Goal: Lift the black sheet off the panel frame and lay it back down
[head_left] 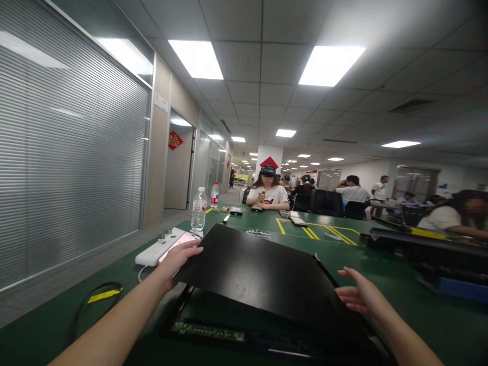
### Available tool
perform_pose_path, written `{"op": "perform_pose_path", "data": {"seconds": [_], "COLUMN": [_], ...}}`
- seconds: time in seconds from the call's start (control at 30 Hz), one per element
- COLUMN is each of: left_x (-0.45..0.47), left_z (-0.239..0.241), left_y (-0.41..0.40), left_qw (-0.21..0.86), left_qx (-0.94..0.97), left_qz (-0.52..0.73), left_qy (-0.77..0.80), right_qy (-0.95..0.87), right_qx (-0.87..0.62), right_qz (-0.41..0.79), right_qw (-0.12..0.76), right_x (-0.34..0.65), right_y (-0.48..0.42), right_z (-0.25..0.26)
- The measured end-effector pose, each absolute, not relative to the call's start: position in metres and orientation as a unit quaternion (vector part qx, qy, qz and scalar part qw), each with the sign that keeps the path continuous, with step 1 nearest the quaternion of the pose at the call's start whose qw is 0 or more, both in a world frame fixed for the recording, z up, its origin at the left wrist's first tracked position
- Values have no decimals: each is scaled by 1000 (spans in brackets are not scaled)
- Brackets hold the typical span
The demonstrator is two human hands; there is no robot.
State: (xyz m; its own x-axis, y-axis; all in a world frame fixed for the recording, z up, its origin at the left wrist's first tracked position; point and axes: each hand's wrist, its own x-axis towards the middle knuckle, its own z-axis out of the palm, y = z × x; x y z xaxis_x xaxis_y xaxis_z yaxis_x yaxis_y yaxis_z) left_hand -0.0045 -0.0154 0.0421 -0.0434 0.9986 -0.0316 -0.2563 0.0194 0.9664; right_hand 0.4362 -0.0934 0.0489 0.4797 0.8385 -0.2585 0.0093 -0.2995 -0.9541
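Observation:
A flat, glossy black panel (251, 269), like a display screen, lies tilted over a black frame (274, 341), its left side raised. My left hand (179, 259) grips the panel's left edge, thumb on top and the other fingers partly hidden. By the right edge is my right hand (358, 295), fingers stretched and thumb apart; its fingertips are at the edge, and I cannot tell if they press on it. A green circuit board strip (208, 330) shows along the frame's near side, under the panel.
Left on the green table (125, 320) are a white power strip (152, 250), a phone (181, 243), a water bottle (199, 211) and a black cable (78, 310) with a yellow tag. Dark panels (412, 241) are stacked at right. Across the table sits a person (269, 195).

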Motion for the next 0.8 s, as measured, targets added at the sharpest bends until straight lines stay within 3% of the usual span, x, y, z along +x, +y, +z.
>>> {"op": "perform_pose_path", "data": {"seconds": [0.8], "left_x": [9], "left_z": [44], "left_y": [-26], "left_qw": [551], "left_qx": [451], "left_qz": [520], "left_qy": [471], "right_qy": [-350], "right_qx": [-736], "right_qz": [320], "right_qw": [482], "right_x": [451], "right_y": [-85], "right_z": [39]}}
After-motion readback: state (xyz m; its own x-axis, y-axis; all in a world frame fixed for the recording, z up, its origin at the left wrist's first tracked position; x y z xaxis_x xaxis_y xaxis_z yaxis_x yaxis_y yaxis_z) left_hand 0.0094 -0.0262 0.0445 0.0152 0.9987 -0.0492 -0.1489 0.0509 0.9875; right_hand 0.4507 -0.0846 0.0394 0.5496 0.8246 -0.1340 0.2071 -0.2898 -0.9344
